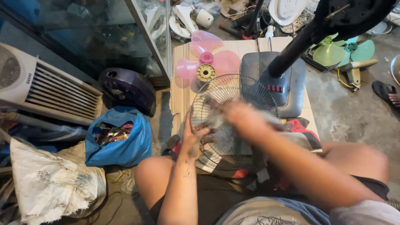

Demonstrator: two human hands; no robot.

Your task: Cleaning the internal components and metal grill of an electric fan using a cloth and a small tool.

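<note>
- My left hand (192,139) clasps the wire fan guard (233,121) at centre frame.
- My right hand (239,114) is blurred over it; I cannot tell its hold.
- A blue bag (125,146) sits at lower left.

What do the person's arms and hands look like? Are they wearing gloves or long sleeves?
No gloves and no long sleeves. Both forearms are bare down to the fingers. The left hand and its forearm have dark, grimy smudges on them. The right hand is too blurred to show any details. Near the right shoulder there is a short, light-coloured sleeve. No watch or rings can be seen.
</note>
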